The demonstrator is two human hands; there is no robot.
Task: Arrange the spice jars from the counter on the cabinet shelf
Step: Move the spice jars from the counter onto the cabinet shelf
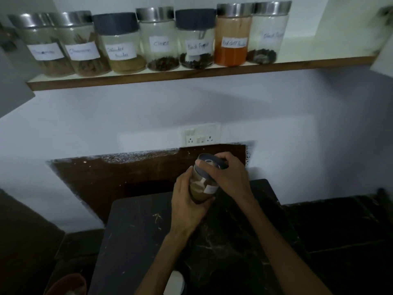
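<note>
I hold one glass spice jar (203, 188) with a dark grey lid and olive-brown powder above the black counter (144, 237). My left hand (187, 201) wraps its body from the left and below. My right hand (225, 173) grips the lid from above. Overhead, the cabinet shelf (191, 74) carries a row of several labelled jars: two with cinnamon sticks (85, 43), a coriander powder jar (120, 42), a cloves jar (160, 38), a black pepper jar (196, 38), a red chilli powder jar (232, 34) and another dark-seed jar (269, 31).
A white switch-and-socket plate (201, 134) sits on the wall above a brown backsplash patch (127, 173). A reddish container (68, 284) shows at the bottom left and a pale round object (174, 283) by my left forearm. Shelf space lies right of the last jar.
</note>
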